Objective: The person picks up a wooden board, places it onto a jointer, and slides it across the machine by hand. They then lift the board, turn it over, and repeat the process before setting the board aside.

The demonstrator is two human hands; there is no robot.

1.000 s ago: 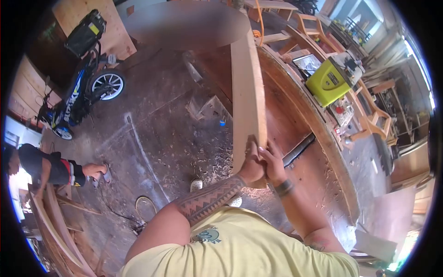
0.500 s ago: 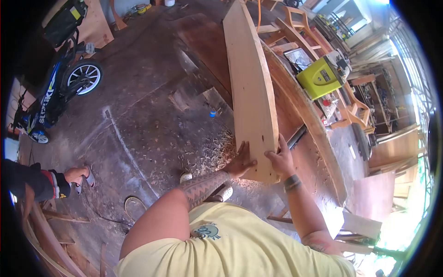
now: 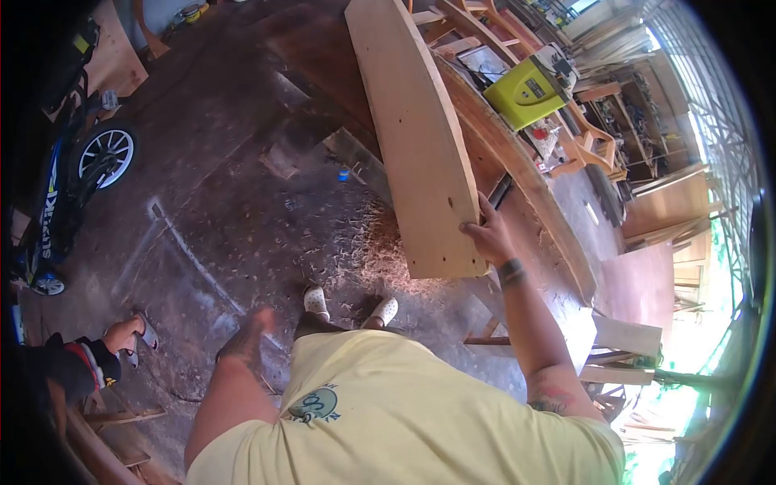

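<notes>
A long, pale wooden plank [image 3: 412, 153] with one curved, rough edge stretches away from me, its near end above the floor. My right hand [image 3: 491, 236] is closed on the plank's right edge near that end, thumb on the top face. Off the plank, my left hand [image 3: 260, 319] hangs low at my left side, above the floor. Motion blur smears its fingers, so I cannot see whether they are open or closed.
Wood shavings [image 3: 380, 246] litter the floor by my shoes. Right of the plank lies a thick timber slab [image 3: 537, 178], with a green machine [image 3: 527, 93] beyond. At left are a motorbike [image 3: 105, 158] and another person's feet [image 3: 141, 333].
My left hand has let go of the plank and swung left and down to my side. The right hand keeps its hold. The whole view has shifted, with the plank appearing farther left and higher.
</notes>
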